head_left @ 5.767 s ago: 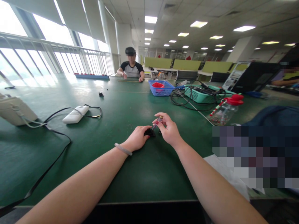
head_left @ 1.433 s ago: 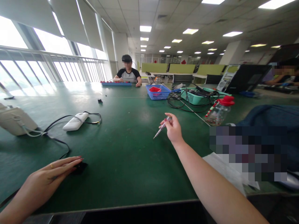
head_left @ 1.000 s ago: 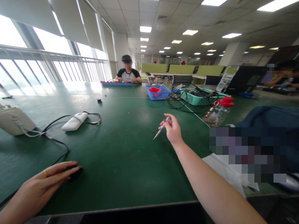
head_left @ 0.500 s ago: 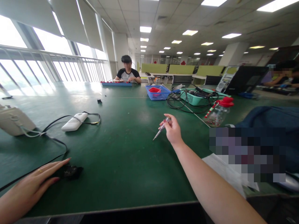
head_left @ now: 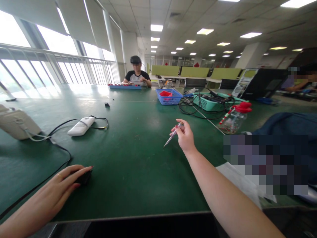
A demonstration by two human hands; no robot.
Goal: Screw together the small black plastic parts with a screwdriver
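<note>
- Since the earliest frame, the left hand (head_left: 59, 188) has slid the small black part (head_left: 84, 178) from mid-tabletop (head_left: 138, 172) to the near left edge.
- It lies flat, fingers together, with its fingertips resting on the part.
- Right hand (head_left: 186, 136) hovers raised, pinching a screwdriver (head_left: 172, 135) with its tip angled down-left.

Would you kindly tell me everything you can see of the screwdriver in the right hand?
The screwdriver is small and slim: a thin bright metal shaft and a clear, seemingly plastic handle with a reddish tint. The right hand pinches the handle between its fingertips, above the green table. It slants down to the left, tip lowest and touching nothing. The tip's shape is too small to tell.
</note>
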